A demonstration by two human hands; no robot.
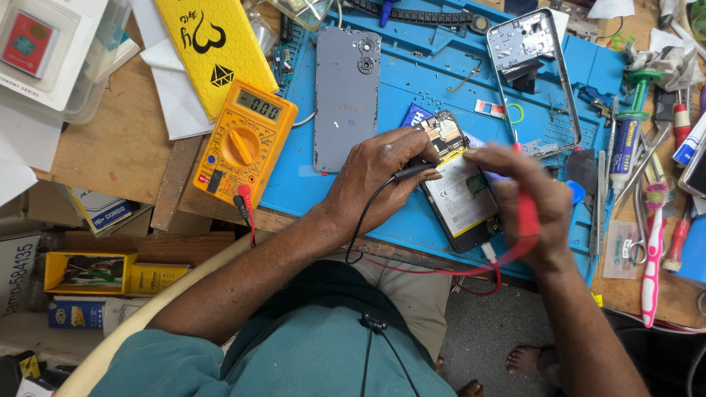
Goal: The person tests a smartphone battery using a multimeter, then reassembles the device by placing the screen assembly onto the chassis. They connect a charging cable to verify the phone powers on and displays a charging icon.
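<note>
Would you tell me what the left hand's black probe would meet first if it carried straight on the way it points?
Probably the opened phone: the left hand aims the black probe rightward at its upper end, near the exposed circuit board. Depth is unclear, so the tip may already touch.
</note>
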